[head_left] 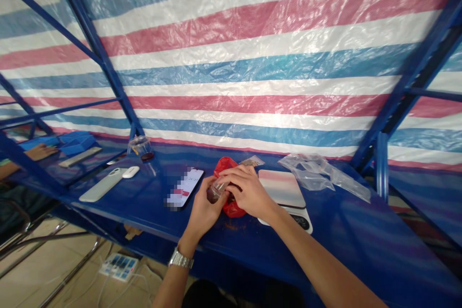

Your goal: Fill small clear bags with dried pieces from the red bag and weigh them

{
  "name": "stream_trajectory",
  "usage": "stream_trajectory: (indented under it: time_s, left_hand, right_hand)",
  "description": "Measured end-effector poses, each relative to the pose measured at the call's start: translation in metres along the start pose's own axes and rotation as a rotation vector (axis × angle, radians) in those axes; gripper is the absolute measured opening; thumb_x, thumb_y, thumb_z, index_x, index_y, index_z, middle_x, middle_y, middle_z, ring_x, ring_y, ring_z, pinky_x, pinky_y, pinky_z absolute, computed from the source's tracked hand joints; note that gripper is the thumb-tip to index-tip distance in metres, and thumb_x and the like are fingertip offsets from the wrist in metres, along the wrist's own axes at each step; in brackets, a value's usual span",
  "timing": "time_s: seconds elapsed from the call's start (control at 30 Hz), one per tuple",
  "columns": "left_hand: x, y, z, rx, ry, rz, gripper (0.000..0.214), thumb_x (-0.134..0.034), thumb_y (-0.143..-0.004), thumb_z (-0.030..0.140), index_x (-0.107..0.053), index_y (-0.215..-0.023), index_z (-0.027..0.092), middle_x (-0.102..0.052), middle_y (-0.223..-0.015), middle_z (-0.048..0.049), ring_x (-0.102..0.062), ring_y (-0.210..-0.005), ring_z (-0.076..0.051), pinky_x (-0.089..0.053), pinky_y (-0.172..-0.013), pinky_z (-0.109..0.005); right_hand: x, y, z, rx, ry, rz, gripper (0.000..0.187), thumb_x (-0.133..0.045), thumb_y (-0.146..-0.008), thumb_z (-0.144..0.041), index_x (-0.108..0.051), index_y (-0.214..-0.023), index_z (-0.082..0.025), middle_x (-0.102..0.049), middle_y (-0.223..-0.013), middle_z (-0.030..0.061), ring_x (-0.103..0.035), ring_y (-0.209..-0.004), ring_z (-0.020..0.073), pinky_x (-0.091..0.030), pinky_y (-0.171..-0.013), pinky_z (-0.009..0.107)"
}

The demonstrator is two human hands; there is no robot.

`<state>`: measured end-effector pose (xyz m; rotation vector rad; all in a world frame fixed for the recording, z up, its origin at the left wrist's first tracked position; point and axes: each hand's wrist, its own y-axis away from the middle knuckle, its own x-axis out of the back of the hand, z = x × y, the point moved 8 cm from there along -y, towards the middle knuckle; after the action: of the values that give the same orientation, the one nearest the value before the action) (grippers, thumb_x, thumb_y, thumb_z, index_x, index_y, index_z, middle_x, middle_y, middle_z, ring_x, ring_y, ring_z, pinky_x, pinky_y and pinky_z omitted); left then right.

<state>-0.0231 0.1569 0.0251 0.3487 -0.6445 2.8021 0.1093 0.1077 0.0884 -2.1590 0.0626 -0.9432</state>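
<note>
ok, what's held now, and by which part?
Left hand holds the clear container by its side. Right hand is over the red bag; its hold can't be told.

Both hands [205, 206] [246, 186] hold a clear container [218, 186] by a red bag [234, 210]

Light across the scene is bright and diffuse, with crinkled white glare scattered over the striped sheet [252, 67], strongest toward the top. The tabletop [346, 240] returns a soft sheen, and the scale [281, 187] mirrors pinkish and white bands. Below the tabletop's front edge, shadow is deep. Wide-angle distortion makes the blue posts [407, 82] splay outward. Fine detail is soft around the clear container [219, 186], and blocky pixelation covers part of the phone [187, 186].
</note>
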Motion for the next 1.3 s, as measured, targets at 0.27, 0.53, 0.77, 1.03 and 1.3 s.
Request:
stream_trajectory:
  time_s: [0.27, 0.53, 0.77, 1.03, 1.3]
  left_hand:
    - [0.003, -0.001, -0.001, 0.020, 0.042, 0.028, 0.036, -0.070, -0.091, 0.040, -0.055, -0.117, 0.021, -0.071, -0.103, -0.0038, -0.068, -0.091, -0.019, -0.054, -0.084, -0.031]
    - [0.012, 0.001, -0.008, 0.053, 0.031, 0.123, 0.032, -0.065, -0.093, 0.044, -0.052, -0.112, 0.022, -0.065, -0.087, 0.0009, -0.062, -0.073, -0.015, -0.048, -0.069, -0.027]
    - [0.008, 0.005, -0.005, 0.054, -0.018, 0.071, 0.026, -0.063, -0.093, 0.038, -0.048, -0.109, 0.024, -0.054, -0.076, 0.0058, -0.053, -0.063, -0.014, -0.042, -0.062, -0.026]
    - [0.000, 0.005, 0.003, 0.041, -0.079, -0.016, 0.034, -0.066, -0.083, 0.022, -0.046, -0.110, 0.024, -0.054, -0.077, 0.0066, -0.056, -0.065, -0.014, -0.045, -0.066, -0.027]
    - [0.004, 0.002, -0.005, 0.066, 0.096, 0.031, 0.036, -0.066, -0.081, 0.019, -0.043, -0.108, 0.024, -0.051, -0.080, 0.0069, -0.054, -0.067, -0.011, -0.046, -0.067, -0.023]
  right_hand:
    - [0.007, -0.002, 0.001, -0.004, -0.057, 0.074, 0.027, -0.060, -0.099, -0.014, -0.074, -0.118, -0.028, -0.075, -0.125, 0.0038, -0.065, -0.115, 0.0211, -0.045, -0.105, 0.038]
    - [0.031, -0.004, 0.027, -0.133, 0.048, 0.073, 0.036, -0.058, -0.085, -0.001, -0.073, -0.109, -0.024, -0.076, -0.115, 0.0054, -0.065, -0.109, 0.0239, -0.042, -0.102, 0.041]
    - [0.003, 0.010, 0.044, -0.180, 0.242, -0.180, 0.034, -0.064, -0.075, 0.000, -0.074, -0.099, -0.023, -0.077, -0.105, 0.0034, -0.060, -0.104, 0.0249, -0.038, -0.095, 0.039]
    - [-0.006, 0.013, 0.047, -0.241, 0.269, -0.218, 0.022, -0.069, -0.084, -0.007, -0.074, -0.099, -0.022, -0.078, -0.103, 0.0046, -0.061, -0.101, 0.0238, -0.036, -0.089, 0.037]
    - [-0.007, 0.012, 0.051, -0.302, 0.138, -0.231, 0.026, -0.067, -0.085, -0.007, -0.078, -0.102, -0.024, -0.079, -0.103, 0.0039, -0.065, -0.099, 0.0238, -0.037, -0.089, 0.036]
